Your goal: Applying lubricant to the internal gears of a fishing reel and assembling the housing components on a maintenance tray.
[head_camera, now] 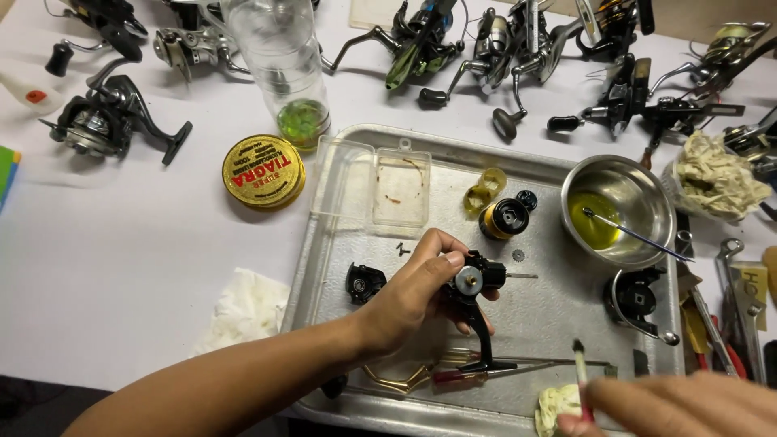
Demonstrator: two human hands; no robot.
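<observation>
Reel body (473, 283), black and stripped, sits over the metal tray's (324, 267) middle, pinched in the left hand (409, 295) with its round metal hub facing up for access. At five o'clock the right hand (680, 405) pinches a small brush (580, 372), near the oil bowl (619, 206) at two o'clock.

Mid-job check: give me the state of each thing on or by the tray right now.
Reel body: held over the tray, left hand.
Small brush: pinched in right hand.
Steel bowl: upright, yellow oil inside.
Clear plastic box: lid open.
Spool: detached, lying on tray.
</observation>
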